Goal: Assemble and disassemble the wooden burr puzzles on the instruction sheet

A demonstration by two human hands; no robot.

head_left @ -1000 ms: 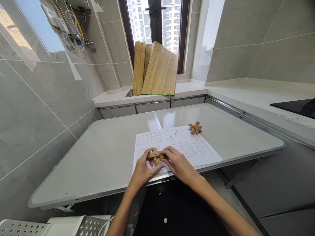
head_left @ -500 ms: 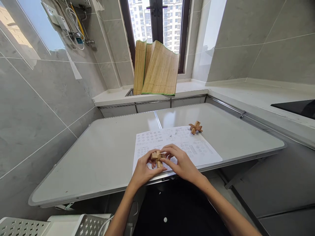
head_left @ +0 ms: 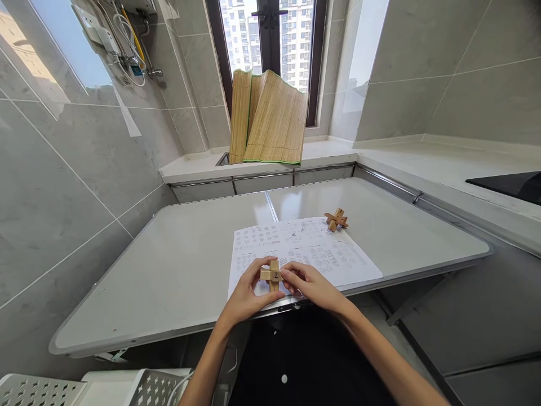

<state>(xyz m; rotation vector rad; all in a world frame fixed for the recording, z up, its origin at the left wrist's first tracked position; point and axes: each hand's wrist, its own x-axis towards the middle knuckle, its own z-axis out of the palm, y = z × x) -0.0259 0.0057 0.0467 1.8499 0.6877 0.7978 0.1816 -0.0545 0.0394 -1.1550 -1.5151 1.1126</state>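
Note:
A cross-shaped wooden block puzzle, marked with a "2" on its front, is held upright over the near edge of a printed sheet. My left hand grips it from the left, fingers at its top and thumb at its bottom. From the right, my right hand pinches the end of its sideways bar between thumb and fingers. A second wooden puzzle, star-shaped, lies by the sheet's far right corner.
The light table has a rounded metal rim. Behind it, a bamboo mat leans against the window on a white ledge. White perforated baskets stand below at the lower left.
The fingers of my right hand have come down from the puzzle's top to its right end. The "2" on its front now shows clearly.

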